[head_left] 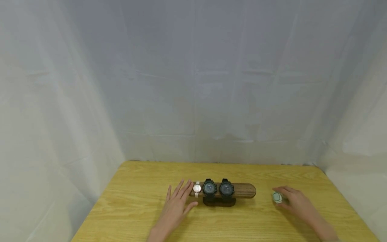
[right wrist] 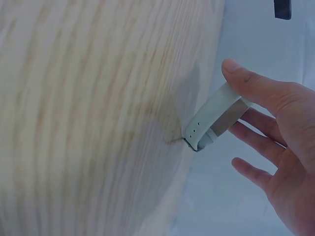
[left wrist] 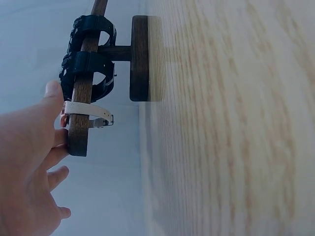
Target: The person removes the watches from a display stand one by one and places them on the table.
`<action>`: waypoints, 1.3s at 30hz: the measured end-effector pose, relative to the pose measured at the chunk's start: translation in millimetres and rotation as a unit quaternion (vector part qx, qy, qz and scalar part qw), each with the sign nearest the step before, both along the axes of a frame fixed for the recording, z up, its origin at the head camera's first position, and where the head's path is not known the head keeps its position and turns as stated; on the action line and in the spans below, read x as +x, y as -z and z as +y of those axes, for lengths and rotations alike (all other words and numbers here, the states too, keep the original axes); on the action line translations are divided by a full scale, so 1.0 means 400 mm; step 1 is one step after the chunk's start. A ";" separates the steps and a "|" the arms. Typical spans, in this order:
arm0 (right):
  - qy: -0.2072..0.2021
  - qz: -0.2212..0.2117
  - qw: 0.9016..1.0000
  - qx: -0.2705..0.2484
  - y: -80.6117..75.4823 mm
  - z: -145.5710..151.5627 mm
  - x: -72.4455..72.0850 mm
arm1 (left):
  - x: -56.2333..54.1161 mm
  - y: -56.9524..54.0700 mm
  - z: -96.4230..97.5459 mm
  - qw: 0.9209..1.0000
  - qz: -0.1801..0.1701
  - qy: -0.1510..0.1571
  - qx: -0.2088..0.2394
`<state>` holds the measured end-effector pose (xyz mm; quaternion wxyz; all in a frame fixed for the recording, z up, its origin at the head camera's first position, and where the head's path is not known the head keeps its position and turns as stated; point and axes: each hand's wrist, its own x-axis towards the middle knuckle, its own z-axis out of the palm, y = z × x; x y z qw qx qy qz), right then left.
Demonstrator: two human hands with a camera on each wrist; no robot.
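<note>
A wooden watch stand (head_left: 245,190) with a dark foot bears two black watches (head_left: 209,188) and a small watch with a white strap (head_left: 197,189) near its left end. My left hand (head_left: 174,210) has its fingers spread, fingertips at the bar's left end beside the white-strapped watch; in the left wrist view its thumb (left wrist: 53,93) lies along the bar. Right of the stand, my right hand (head_left: 297,202) pinches a pale green watch (head_left: 276,197) between thumb and fingers. In the right wrist view the green strap (right wrist: 211,115) forms a closed loop, its lower end close to the tabletop.
The stand is on a light wooden table (head_left: 127,201) with visible grain. Pale cloth sheets (head_left: 193,84) hang behind the table and on both sides. A dark end of the stand (right wrist: 282,9) shows at the top of the right wrist view.
</note>
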<state>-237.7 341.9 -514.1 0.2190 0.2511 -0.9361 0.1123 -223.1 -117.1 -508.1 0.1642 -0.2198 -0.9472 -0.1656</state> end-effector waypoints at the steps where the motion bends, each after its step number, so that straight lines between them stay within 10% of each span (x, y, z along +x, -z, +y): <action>1: 0.006 -0.014 1.000 -0.003 0.001 -0.002 0.000 | 0.000 0.000 0.000 1.000 -0.001 0.000 -0.001; 17: 0.015 -0.132 0.991 0.012 0.002 -0.023 -0.007 | 0.003 -0.003 0.006 1.000 0.004 0.002 -0.006; 39: 0.022 -0.130 0.991 -0.004 0.012 -0.038 -0.001 | 0.001 -0.004 -0.005 1.000 0.001 0.005 0.002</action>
